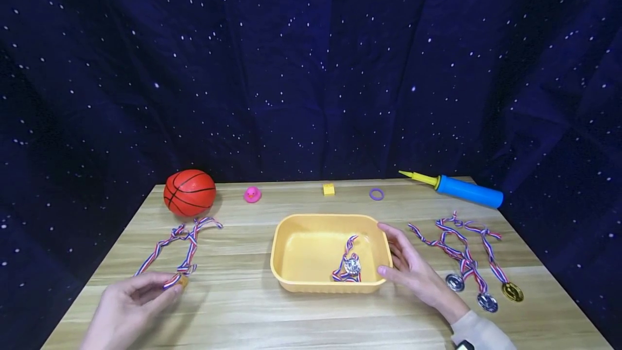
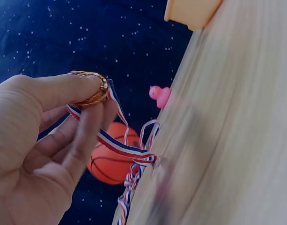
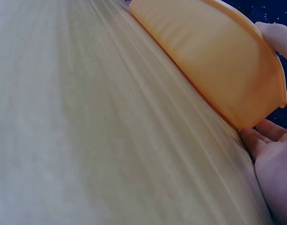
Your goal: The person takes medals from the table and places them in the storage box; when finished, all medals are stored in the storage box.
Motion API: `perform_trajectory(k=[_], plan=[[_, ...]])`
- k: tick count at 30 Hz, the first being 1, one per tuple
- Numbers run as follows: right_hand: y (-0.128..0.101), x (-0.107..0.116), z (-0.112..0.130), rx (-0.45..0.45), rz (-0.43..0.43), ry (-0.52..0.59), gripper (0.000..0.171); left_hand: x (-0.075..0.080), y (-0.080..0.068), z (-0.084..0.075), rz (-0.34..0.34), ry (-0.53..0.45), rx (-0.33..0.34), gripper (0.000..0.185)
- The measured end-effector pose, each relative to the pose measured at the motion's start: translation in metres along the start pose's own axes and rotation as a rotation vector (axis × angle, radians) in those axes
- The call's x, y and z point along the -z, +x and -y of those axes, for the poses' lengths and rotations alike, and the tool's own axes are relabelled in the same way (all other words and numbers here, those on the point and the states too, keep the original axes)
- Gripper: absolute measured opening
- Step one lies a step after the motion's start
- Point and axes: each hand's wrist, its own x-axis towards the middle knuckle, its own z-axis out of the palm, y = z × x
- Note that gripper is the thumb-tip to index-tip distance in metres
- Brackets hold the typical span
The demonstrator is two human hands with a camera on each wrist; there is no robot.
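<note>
My left hand pinches a bronze-coloured medal between thumb and fingertips, above the table's left side. Its red, white and blue ribbon trails down to the table; more striped ribbon lies beyond the hand. At the right end of a yellow plastic tub, my right hand holds the rim and outer wall. In the right wrist view, fingers touch the tub low on its side. Inside the tub lies a silver medal with its ribbon bunched around it.
Right of the tub lie two silver medals and a gold medal, their ribbons tangled. Along the back are a basketball, pink duck, yellow block, purple ring and blue hand pump.
</note>
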Motion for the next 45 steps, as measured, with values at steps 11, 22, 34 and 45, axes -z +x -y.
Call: perform_trajectory(k=[11, 22, 34, 45], plan=[[0.001, 0.001, 0.001, 0.006, 0.01, 0.001, 0.087, -0.014, 0.017, -0.022, 0.044, -0.02, 0.077, 0.023], [0.003, 0.002, 0.003, 0.04, 0.013, 0.016, 0.086, -0.029, 0.05, -0.044, 0.101, -0.302, -0.032, 0.041], [0.003, 0.002, 0.002, 0.027, 0.014, 0.011, 0.087, -0.046, 0.072, -0.063, 0.162, -0.39, -0.065, 0.046], [-0.001, -0.001, 0.0, 0.003, 0.007, 0.016, 0.087, -0.06, 0.091, -0.082, 0.191, -0.441, -0.128, 0.043]])
